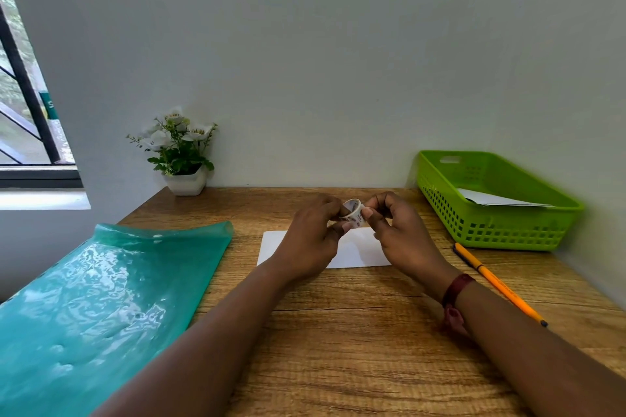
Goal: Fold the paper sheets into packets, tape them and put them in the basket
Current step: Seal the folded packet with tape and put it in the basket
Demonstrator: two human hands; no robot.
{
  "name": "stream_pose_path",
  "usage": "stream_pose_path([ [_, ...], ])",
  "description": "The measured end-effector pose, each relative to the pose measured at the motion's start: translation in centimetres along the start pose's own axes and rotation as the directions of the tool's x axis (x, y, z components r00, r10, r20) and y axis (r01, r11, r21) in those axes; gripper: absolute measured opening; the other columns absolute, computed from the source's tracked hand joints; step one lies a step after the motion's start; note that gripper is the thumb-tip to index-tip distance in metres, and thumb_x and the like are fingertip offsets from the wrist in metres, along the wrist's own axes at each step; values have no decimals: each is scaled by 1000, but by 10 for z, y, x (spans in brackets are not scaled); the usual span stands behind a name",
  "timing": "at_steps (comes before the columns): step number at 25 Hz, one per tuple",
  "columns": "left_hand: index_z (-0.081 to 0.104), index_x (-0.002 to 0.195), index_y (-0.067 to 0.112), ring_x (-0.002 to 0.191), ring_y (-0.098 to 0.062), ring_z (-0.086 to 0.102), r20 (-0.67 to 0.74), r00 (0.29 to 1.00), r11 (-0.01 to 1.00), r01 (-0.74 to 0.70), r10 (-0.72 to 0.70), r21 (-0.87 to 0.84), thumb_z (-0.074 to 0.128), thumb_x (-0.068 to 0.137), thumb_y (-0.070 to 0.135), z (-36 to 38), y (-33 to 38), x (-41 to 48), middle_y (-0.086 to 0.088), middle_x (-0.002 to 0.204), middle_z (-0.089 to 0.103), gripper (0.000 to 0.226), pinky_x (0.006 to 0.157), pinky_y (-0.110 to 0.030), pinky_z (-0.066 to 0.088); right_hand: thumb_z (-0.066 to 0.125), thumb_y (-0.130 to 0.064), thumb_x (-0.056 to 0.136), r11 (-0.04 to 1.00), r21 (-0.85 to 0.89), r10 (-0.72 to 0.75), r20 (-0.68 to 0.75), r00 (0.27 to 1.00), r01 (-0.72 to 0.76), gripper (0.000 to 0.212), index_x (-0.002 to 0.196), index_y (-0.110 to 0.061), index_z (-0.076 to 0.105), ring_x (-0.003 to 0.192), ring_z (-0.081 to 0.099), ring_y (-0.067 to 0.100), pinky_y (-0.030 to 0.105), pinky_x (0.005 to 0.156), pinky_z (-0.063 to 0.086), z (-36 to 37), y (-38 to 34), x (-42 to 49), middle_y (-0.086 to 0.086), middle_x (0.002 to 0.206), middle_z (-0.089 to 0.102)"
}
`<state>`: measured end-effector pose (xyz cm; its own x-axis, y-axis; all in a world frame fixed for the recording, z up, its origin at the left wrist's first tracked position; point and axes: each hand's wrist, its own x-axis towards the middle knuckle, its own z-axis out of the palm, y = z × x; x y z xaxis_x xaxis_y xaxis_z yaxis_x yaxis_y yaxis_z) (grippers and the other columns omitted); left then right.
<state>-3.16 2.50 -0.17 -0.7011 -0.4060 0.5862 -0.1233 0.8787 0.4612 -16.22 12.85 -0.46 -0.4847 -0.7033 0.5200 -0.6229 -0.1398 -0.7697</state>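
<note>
Both hands met above the far middle of the wooden table (338, 332); the left hand (310, 240) curled its fingers round a small roll of tape (353, 213), while the right hand (396, 230) pinched the roll's right side between thumb and fingertips; the roll was held in the air, tilted, its printed white core showing. Beneath the hands a folded white paper packet (359, 252) lay flat on the table, partly hidden by them. At the far right, against the wall, stood the green basket (491, 230); a white folded packet in the basket (498, 199) lay inside it, leaning near its right wall. An orange pen (498, 283) lay on the table just in front of the basket, running diagonally toward the right forearm; a dark red band (455, 288) circled the right wrist. On the left a teal plastic sheet (101, 298) covered the table's edge, its far end curled upward; a small potted plant (179, 152) with white flowers stood at the far left corner by the wall.
</note>
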Motion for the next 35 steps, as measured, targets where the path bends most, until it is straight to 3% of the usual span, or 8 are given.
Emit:
stream_pose_path([
  [3,65,105,11,91,-17,55,23,999,999,40,-39,-20,57,94,16,0,1,0,-3,102,64,15,77,-27,46,56,-15,94,998,-44,-44,-13,999,43,14,83,-23,56,83,56,5,23,71,41,2,-3,-2,-6,88,61],
  [7,63,101,12,87,-19,56,29,999,999,44,-44,-14,55,95,16,-1,0,0,-3,97,65,11,75,-35,47,58,-15,93,986,-135,-105,-39,994,99,7,88,-20,56,92,55,9,14,74,39,4,-4,-3,-3,95,59],
  [14,61,99,14,77,-11,51,47,994,996,94,-94,2,54,97,18,-3,-1,1,4,88,59,9,61,-20,34,60,-14,91,927,-291,-253,-17,967,237,15,88,-26,51,86,47,5,6,70,32,4,-5,-7,-11,92,50],
  [19,63,105,17,92,-16,55,65,981,983,184,-182,-18,54,96,25,-5,-1,2,1,103,63,15,75,-30,44,60,-13,90,907,-322,-281,21,960,272,14,89,-23,51,86,45,6,6,71,33,5,-5,-7,-6,95,52],
  [25,64,92,16,72,-5,51,37,970,967,244,-242,-67,58,94,24,-7,3,4,7,81,59,10,58,-22,34,63,-13,89,949,-234,-219,-11,976,211,8,87,-19,57,85,52,-3,4,71,36,6,-7,-8,-10,88,58],
  [29,65,95,15,82,-15,60,43,985,976,174,-170,-130,57,95,24,-9,0,2,1,88,66,13,71,-34,48,68,-17,86,997,-13,-83,-127,988,82,19,88,-31,56,82,60,-4,26,71,54,3,-9,-6,-12,83,64],
  [32,64,100,13,85,-17,59,49,993,988,114,-109,-103,55,97,22,-9,0,2,-2,94,67,13,73,-29,47,73,-23,83,998,56,-10,-154,988,19,26,102,-30,56,79,64,4,41,73,57,0,-8,-4,-6,78,68],
  [35,63,99,11,84,-18,55,55,994,994,98,-96,-48,52,97,16,-10,-1,1,-4,94,65,13,69,-28,42,71,-22,84,999,25,-23,-126,992,27,10,90,-28,67,78,65,4,46,74,58,-1,-7,-4,-9,79,70],
])
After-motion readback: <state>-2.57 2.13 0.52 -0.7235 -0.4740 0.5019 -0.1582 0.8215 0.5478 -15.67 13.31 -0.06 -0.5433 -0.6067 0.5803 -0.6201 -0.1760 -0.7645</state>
